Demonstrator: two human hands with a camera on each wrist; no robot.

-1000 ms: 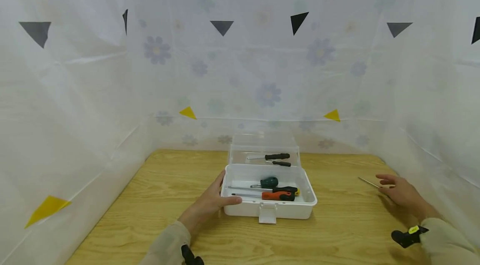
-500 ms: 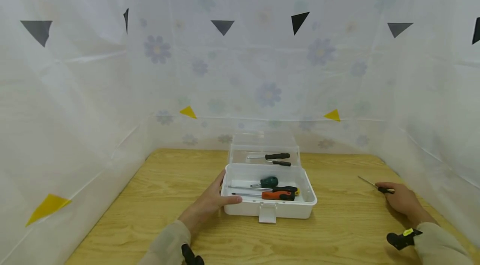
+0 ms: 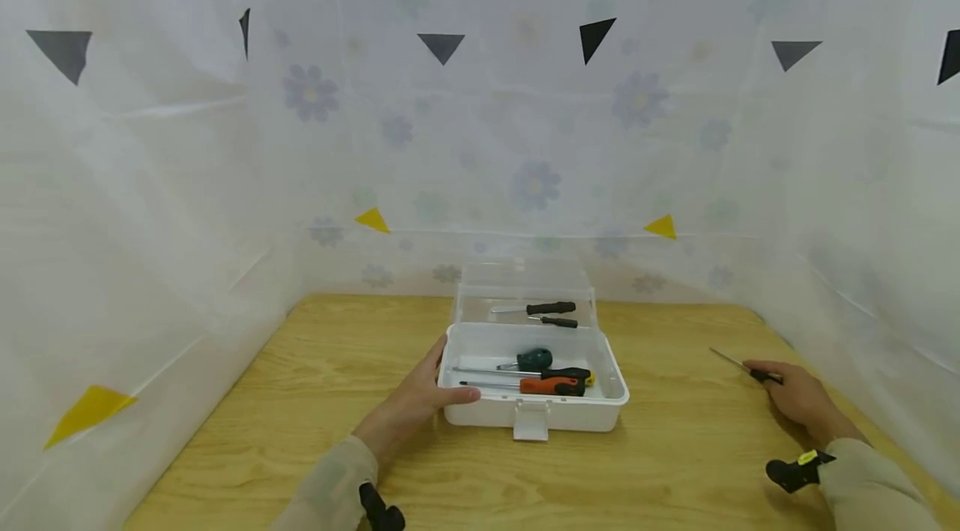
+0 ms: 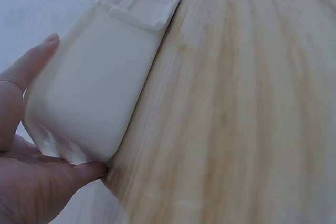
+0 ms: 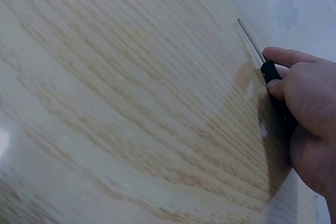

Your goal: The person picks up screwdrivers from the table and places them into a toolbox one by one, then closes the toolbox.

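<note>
The right hand (image 3: pixel 798 396) grasps a screwdriver (image 3: pixel 738 366) by its black handle at the table's (image 3: pixel 675 464) right edge, shaft pointing away. The left hand (image 3: pixel 411 406) clasps the box's (image 3: pixel 536 414) left corner. No writing is legible.

Bright, even light (soft shadows); wrist views blurry w/ glare.

screwdrivers – 6, perhaps (image 3: pixel 555 386) | toolbox – 1 (image 3: pixel 609 413) | hands – 2 (image 3: pixel 416 402)

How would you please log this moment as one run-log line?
left hand: holds box corner | right hand: grips screwdriver on table | box: open, screwdrivers inside
</note>
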